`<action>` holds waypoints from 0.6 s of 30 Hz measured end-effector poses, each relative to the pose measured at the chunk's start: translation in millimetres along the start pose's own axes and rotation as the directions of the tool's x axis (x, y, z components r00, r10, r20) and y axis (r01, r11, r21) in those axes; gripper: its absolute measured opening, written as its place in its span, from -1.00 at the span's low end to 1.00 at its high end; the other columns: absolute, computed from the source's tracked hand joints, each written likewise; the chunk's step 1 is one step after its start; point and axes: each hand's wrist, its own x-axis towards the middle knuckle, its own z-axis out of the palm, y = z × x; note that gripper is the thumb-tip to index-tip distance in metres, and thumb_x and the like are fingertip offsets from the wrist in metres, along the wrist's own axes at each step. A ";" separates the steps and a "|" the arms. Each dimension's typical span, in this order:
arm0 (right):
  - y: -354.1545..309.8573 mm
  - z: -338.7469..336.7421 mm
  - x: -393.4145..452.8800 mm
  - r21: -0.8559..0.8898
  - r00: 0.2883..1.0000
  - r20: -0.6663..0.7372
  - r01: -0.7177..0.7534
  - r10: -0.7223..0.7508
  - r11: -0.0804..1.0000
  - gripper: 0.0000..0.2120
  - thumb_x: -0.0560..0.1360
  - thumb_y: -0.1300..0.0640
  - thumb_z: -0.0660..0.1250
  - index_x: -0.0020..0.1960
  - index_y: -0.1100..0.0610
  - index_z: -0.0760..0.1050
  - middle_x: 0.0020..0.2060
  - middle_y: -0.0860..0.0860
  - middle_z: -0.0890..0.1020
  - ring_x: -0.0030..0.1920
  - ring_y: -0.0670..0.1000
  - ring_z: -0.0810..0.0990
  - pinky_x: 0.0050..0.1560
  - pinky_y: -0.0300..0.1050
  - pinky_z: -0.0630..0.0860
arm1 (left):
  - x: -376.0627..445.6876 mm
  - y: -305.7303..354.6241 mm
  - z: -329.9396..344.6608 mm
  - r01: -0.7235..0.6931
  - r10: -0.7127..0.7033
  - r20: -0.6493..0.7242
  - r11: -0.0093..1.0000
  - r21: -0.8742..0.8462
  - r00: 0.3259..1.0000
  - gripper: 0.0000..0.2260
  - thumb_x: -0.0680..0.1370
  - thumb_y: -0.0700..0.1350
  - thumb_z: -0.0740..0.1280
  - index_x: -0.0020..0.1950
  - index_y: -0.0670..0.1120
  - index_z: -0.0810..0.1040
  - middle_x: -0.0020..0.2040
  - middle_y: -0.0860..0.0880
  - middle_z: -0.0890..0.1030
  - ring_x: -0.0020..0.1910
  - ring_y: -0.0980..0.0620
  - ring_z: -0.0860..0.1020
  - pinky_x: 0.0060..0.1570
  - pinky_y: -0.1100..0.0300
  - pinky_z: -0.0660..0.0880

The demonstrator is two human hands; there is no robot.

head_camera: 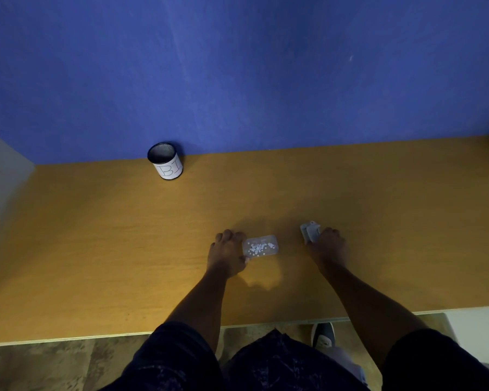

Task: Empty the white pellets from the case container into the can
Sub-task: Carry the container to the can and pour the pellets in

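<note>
A small clear plastic case (261, 246) with several white pellets (258, 247) inside lies open on the wooden table (110, 235). My left hand (228, 254) grips the case's left end. My right hand (328, 245) holds the clear lid (310, 230) of the case, to the right of the case, low over the table. The can (165, 160), black with a white label marked "B1", stands upright at the table's far edge against the blue wall, well to the left of and beyond both hands. Its mouth is open.
A blue wall (237, 66) rises right behind the table. A pale side panel (0, 170) borders the table's left. The table's front edge (68, 337) runs just ahead of my body. A shoe (323, 334) shows on the floor below.
</note>
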 end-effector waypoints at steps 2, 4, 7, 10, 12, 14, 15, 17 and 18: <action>-2.0 -0.3 -1.9 0.007 1.000 -0.020 -0.004 0.004 1.000 -0.45 0.48 -0.19 0.40 0.09 0.32 0.56 0.01 0.25 0.65 0.00 0.24 0.68 -0.03 0.00 0.59 | -0.7 0.2 0.7 -0.003 0.003 0.002 1.000 -0.001 1.000 -0.43 0.41 0.06 0.49 0.39 0.07 0.42 0.33 -0.05 0.42 0.35 -0.14 0.39 0.23 -0.08 0.50; -2.3 0.3 -1.4 0.008 1.000 -0.016 0.001 0.000 1.000 -0.44 0.49 -0.20 0.38 0.10 0.32 0.55 0.03 0.25 0.65 0.01 0.25 0.68 -0.02 0.02 0.59 | -1.2 0.6 1.1 -0.006 0.006 0.005 1.000 0.004 1.000 -0.42 0.42 0.06 0.48 0.40 0.06 0.41 0.33 -0.06 0.41 0.35 -0.14 0.39 0.24 -0.09 0.50; -0.7 -0.4 2.0 -0.030 0.999 0.033 0.009 -0.008 1.000 -0.41 0.46 -0.17 0.41 0.22 0.31 0.46 0.10 0.25 0.62 0.08 0.25 0.64 0.05 0.04 0.57 | -1.3 0.8 2.0 -0.017 0.017 0.002 1.000 0.026 1.000 -0.42 0.42 0.07 0.47 0.40 0.05 0.39 0.33 -0.07 0.42 0.34 -0.14 0.39 0.22 -0.08 0.51; -4.1 -0.4 0.0 -0.071 0.995 -0.047 0.088 -0.091 0.994 -0.42 0.40 -0.09 0.46 0.24 0.27 0.41 0.13 0.23 0.55 0.12 0.26 0.56 0.11 0.08 0.51 | -1.1 1.0 3.1 -0.027 0.027 0.001 0.999 0.047 1.000 -0.41 0.43 0.07 0.45 0.42 0.04 0.38 0.34 -0.08 0.42 0.34 -0.15 0.40 0.20 -0.08 0.50; -12.2 1.7 0.0 -0.039 0.960 -0.091 0.261 -0.264 0.965 -0.47 0.43 -0.04 0.44 0.28 0.24 0.45 0.19 0.21 0.53 0.19 0.26 0.52 0.17 0.12 0.50 | -0.5 1.3 4.3 -0.028 0.028 0.002 0.998 0.056 1.000 -0.41 0.43 0.07 0.45 0.43 0.04 0.37 0.34 -0.08 0.42 0.34 -0.15 0.39 0.20 -0.07 0.50; -25.6 3.9 1.7 0.011 0.873 0.092 0.481 -0.480 0.877 -0.48 0.49 0.00 0.38 0.38 0.19 0.43 0.30 0.15 0.51 0.31 0.22 0.49 0.30 0.09 0.45 | -0.5 1.2 5.0 -0.025 0.024 0.003 0.999 0.043 1.000 -0.42 0.44 0.07 0.45 0.43 0.04 0.37 0.33 -0.08 0.41 0.34 -0.15 0.39 0.20 -0.07 0.50; -32.6 5.2 1.9 0.018 0.805 0.228 0.558 -0.547 0.829 -0.48 0.52 0.00 0.36 0.43 0.15 0.41 0.35 0.11 0.49 0.36 0.19 0.47 0.35 0.06 0.41 | -0.6 1.1 5.6 -0.022 0.022 0.002 0.999 0.038 1.000 -0.42 0.44 0.07 0.45 0.43 0.04 0.38 0.33 -0.08 0.41 0.34 -0.15 0.39 0.20 -0.07 0.49; -42.5 8.6 0.2 -0.026 0.706 0.412 0.641 -0.576 0.767 -0.35 0.49 -0.02 0.41 0.51 0.11 0.32 0.46 0.08 0.41 0.45 0.16 0.40 0.43 0.06 0.33 | -0.9 1.2 6.3 -0.017 0.017 0.000 0.999 0.041 1.000 -0.43 0.44 0.07 0.44 0.42 0.04 0.38 0.33 -0.08 0.42 0.34 -0.15 0.39 0.20 -0.06 0.49; -45.0 10.4 -1.1 -0.069 0.689 0.444 0.663 -0.573 0.745 -0.28 0.44 -0.04 0.46 0.53 0.10 0.30 0.49 0.06 0.37 0.46 0.15 0.37 0.45 0.09 0.30 | -1.1 1.5 6.5 -0.013 0.013 0.000 0.999 0.045 1.000 -0.44 0.45 0.07 0.44 0.42 0.04 0.38 0.32 -0.08 0.41 0.34 -0.15 0.39 0.20 -0.06 0.49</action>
